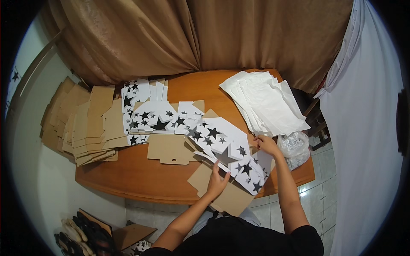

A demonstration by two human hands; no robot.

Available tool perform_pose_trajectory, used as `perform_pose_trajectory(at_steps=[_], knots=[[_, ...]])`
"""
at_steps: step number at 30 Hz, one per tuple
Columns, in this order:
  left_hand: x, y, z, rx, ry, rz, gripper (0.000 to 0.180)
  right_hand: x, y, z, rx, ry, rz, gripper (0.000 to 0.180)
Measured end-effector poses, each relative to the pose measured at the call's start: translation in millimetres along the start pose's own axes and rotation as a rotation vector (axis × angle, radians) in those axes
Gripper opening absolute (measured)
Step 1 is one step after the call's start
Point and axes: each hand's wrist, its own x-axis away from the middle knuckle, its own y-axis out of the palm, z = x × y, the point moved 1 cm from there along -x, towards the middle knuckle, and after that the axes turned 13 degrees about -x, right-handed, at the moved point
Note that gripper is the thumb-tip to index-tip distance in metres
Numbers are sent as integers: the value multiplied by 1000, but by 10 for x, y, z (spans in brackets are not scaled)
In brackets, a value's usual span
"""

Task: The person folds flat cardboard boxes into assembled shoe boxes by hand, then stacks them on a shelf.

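A flat cardboard box blank [230,145], white with black stars, lies slanted across the table's near right part. My left hand [218,182] grips its lower left edge, the fingers partly hidden by the card. My right hand [266,145] is closed at the blank's upper right edge, fingertips together by a brown flap; what they pinch there is too small to make out. Beneath the blank, a plain brown cardboard piece [235,198] sticks out over the table's front edge. Another brown blank [173,148] with a small slot lies just left of it.
More star-printed blanks [147,117] lie left of centre, beside a fanned stack of brown cardboard [81,121]. White sheets [267,102] and a clear plastic bag [294,147] occupy the wooden table's [141,183] right side. Shoes [81,232] stand on the floor, lower left.
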Motion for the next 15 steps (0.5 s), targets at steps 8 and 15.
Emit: perform_pose_trajectory(at_steps=[8, 15], knots=[[-495, -218, 471, 820, -282, 455, 69, 126, -377, -231, -938, 88, -324, 28], [-260, -661, 1327, 966, -191, 390, 65, 158, -563, 41, -911, 161, -287, 43]])
